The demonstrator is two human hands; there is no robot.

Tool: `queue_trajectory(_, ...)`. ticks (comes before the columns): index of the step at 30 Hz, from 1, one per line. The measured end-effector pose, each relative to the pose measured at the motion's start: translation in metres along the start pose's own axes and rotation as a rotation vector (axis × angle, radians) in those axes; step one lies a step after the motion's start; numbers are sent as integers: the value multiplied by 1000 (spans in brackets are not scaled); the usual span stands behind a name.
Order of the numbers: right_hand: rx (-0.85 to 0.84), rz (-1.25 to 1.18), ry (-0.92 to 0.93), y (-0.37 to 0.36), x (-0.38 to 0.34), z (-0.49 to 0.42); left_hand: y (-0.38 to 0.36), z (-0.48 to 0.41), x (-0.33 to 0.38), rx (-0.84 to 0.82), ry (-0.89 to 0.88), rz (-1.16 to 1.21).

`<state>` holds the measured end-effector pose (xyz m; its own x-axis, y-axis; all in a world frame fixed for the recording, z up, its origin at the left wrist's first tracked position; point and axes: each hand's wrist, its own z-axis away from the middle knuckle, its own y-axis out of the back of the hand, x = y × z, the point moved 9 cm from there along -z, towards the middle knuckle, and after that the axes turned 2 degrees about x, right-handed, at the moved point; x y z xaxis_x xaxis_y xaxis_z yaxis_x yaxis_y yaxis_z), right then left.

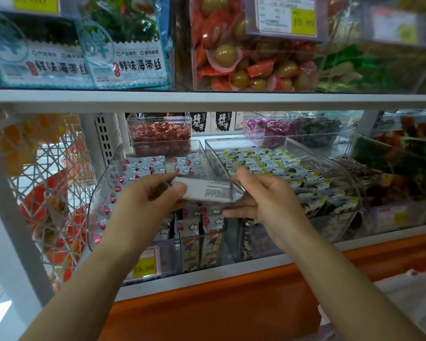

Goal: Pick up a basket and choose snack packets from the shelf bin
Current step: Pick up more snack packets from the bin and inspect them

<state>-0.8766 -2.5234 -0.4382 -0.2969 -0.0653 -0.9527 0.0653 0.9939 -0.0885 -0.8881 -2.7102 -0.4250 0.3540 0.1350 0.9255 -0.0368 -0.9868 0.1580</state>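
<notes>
A white snack packet [207, 190] with small print on its back is held level between both hands in front of the lower shelf. My left hand [148, 195] pinches its left end with thumb and fingers. My right hand [263, 195] pinches its right end. Just behind and below the packet is a clear shelf bin [103, 183] full of white packets with pink and cloud marks. To its right stands a second clear bin [340, 173] with white, yellow and black packets. No basket is in view.
The upper shelf [207, 100] carries blue seaweed bags [123, 52], a clear box of red and green wrapped snacks [246, 57] and price tags. A white lattice panel [54, 183] is at the left. An orange ledge [231, 296] runs below the lower shelf.
</notes>
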Motion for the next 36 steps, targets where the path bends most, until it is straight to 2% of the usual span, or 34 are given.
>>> queue_trajectory(2, -51, -26, 36, -12, -4, 2, 6, -4, -4, 101, 12, 60)
queue_trajectory(5, -56, 263, 140, -26, -9, 6, 3, -8, -1, 150, -12, 76)
queue_trajectory(7, 16, 379, 245, -28, -19, 5, -6, -10, 4, 113, -41, 20)
queue_trajectory(9, 116, 329, 305, -20, -30, 1, -9, -16, 5, 101, -48, -36)
queue_trajectory(12, 271, 175, 269, 5, -37, -15, -6, -29, 2, 89, -95, -356)
queue_trajectory(14, 318, 167, 231, 13, -36, -28, -16, -33, -2, -32, -167, -631)
queue_trajectory(16, 302, 262, 231, 11, -33, -40, -30, -31, -19, -172, -181, -897)
queue_trajectory(19, 235, 531, 340, -2, -40, -57, -38, -26, -45, -300, -154, -1106)
queue_trajectory(24, -7, 1106, 397, -41, -40, -84, -36, -28, -49, -298, -151, -1171)
queue_trajectory(29, -223, 1527, 428, -76, -23, -99, -33, -29, -50, -327, -121, -1193)
queue_trajectory(31, -311, 1588, 359, -80, -9, -105, -33, -28, -52, -326, -107, -1181)
queue_trajectory(34, -424, 1541, 209, -76, 5, -111, -35, -27, -53, -332, -95, -1168)
queue_trajectory(36, -569, 1615, 169, -77, 18, -111, -35, -28, -54, -336, -85, -1161)
